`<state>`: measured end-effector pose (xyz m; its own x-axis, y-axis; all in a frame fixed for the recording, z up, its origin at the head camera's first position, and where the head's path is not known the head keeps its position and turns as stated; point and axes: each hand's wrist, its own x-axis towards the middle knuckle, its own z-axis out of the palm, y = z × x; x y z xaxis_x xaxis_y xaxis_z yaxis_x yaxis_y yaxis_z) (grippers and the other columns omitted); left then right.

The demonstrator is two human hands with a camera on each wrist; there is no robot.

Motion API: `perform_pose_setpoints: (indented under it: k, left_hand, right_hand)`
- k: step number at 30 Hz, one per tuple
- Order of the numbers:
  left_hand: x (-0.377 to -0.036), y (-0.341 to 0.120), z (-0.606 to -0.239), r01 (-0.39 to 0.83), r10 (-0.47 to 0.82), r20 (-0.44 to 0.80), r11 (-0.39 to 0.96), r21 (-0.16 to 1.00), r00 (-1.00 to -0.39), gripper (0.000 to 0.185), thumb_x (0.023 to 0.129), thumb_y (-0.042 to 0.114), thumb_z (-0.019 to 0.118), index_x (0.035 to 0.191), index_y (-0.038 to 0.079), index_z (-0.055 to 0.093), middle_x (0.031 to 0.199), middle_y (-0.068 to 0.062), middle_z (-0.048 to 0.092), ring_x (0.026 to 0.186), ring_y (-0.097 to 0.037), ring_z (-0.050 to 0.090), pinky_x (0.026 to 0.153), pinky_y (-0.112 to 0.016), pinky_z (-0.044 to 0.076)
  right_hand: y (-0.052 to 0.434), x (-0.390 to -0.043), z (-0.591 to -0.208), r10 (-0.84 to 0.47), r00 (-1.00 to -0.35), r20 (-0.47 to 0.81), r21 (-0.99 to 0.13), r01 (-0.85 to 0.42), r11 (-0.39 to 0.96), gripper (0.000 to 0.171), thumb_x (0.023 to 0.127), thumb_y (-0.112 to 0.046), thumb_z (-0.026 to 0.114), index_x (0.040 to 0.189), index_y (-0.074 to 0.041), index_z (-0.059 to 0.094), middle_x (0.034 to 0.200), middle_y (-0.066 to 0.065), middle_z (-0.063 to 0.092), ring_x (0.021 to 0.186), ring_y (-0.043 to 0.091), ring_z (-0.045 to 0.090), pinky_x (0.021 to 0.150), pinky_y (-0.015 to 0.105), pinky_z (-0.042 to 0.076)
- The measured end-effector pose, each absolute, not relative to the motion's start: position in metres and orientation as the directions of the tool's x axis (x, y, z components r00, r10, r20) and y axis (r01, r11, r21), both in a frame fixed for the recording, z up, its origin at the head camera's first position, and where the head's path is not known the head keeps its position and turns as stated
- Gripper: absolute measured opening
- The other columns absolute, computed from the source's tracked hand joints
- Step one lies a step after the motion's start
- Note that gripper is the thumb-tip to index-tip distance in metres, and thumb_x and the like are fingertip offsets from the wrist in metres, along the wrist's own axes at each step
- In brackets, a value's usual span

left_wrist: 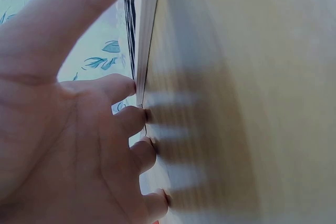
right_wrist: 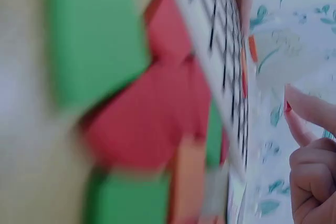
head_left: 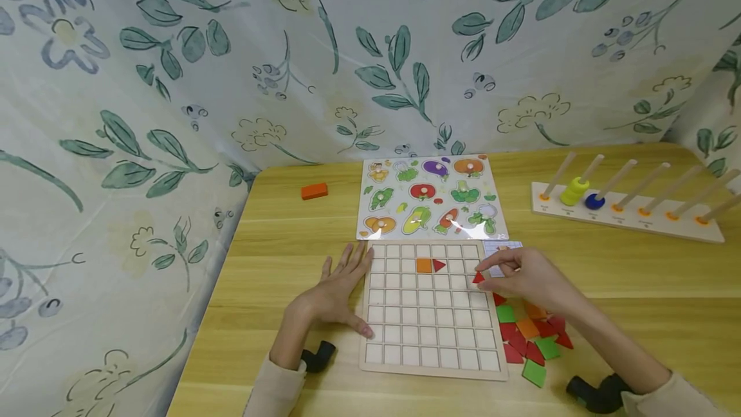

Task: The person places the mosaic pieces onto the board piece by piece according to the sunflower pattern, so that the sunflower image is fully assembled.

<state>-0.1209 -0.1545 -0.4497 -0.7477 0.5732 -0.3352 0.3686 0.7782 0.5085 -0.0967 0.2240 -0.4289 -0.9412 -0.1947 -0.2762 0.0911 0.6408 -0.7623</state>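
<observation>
A pale wooden grid board (head_left: 431, 333) lies flat on the table, with an orange square (head_left: 424, 265) and a red triangle (head_left: 439, 265) set in its second row. My right hand (head_left: 523, 273) pinches a small red triangle (head_left: 477, 277) at the board's right edge; that triangle (right_wrist: 287, 107) shows between fingertips in the right wrist view. My left hand (head_left: 336, 288) rests flat on the table against the board's left edge (left_wrist: 147, 35), fingers straight. A heap of red, green and orange tiles (head_left: 529, 338) lies right of the board, seen blurred as tiles (right_wrist: 142, 108) from the right wrist.
A vegetable peg puzzle (head_left: 431, 198) lies behind the board. A peg rack (head_left: 625, 211) with a yellow ring and a blue ring stands at the back right. An orange block (head_left: 314, 191) sits at the back left. Flowered cloth (head_left: 173, 82) hangs behind and left.
</observation>
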Motion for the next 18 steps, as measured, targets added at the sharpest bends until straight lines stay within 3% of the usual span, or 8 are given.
perform_pose_setpoints:
  k: [9, 18]
  left_hand:
    - [-0.121, -0.156, -0.449, 0.375, 0.576, -0.334, 0.778, 0.503, -0.747, 0.147, 0.064, 0.054, 0.095, 0.168, 0.019, -0.003, 0.174, -0.005, -0.020, 0.161, -0.033, -0.017, 0.127, -0.066, -0.010]
    - [-0.121, -0.154, -0.449, 0.377, 0.570, -0.340, 0.787, 0.489, -0.748, 0.147, 0.064, 0.054, 0.095, 0.168, 0.019, -0.002, 0.174, -0.006, -0.019, 0.161, -0.033, -0.016, 0.127, -0.066, -0.009]
  right_hand:
    - [0.151, -0.124, -0.428, -0.228, -0.937, -0.266, -0.842, 0.110, 0.528, 0.024, 0.082, -0.022, 0.089, 0.102, -0.012, 0.081, 0.056, -0.004, 0.028, 0.055, 0.013, 0.025, 0.051, 0.027, 0.025]
    - [0.125, -0.143, -0.447, -0.197, -0.941, -0.273, -0.867, 0.152, 0.475, 0.023, 0.079, -0.013, 0.090, 0.098, -0.005, 0.080, 0.053, -0.005, 0.035, 0.052, 0.012, 0.027, 0.050, 0.024, 0.024]
